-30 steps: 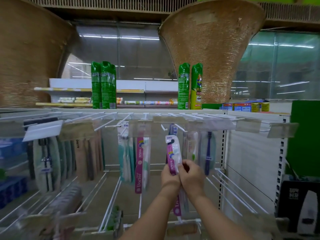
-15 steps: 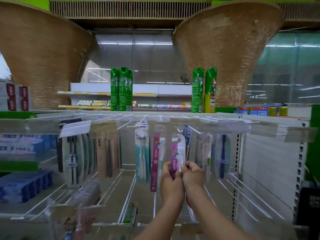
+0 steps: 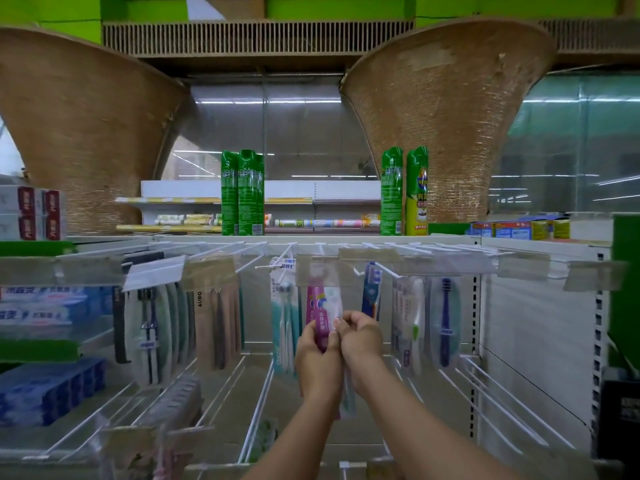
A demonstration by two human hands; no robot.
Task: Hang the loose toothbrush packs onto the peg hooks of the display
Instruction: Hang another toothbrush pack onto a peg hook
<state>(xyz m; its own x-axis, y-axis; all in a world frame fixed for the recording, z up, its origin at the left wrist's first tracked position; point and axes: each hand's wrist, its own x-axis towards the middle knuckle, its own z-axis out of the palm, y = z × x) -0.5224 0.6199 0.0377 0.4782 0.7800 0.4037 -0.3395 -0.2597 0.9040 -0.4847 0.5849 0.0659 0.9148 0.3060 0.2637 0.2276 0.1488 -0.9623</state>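
A magenta and clear toothbrush pack (image 3: 320, 308) stands upright in the middle of the display, its top behind a clear price tag holder (image 3: 318, 271). My left hand (image 3: 317, 362) grips its lower left side and my right hand (image 3: 360, 341) pinches its right edge; both hands cover its middle, and its lower end shows below them. White peg hooks (image 3: 266, 266) run along the top rail. Whether the pack's hole is on a hook is hidden by the tag.
Hanging packs flank it: teal ones (image 3: 285, 323) on the left, blue ones (image 3: 372, 292) and a dark blue brush (image 3: 446, 320) on the right, brown packs (image 3: 216, 320) farther left. Lower hooks (image 3: 258, 410) jut toward me. Green spray cans (image 3: 242, 194) stand on the top shelf.
Both hands have lifted the magenta pack up and slightly left, so its top now sits behind the price tag at the top rail. My view has tilted upward.
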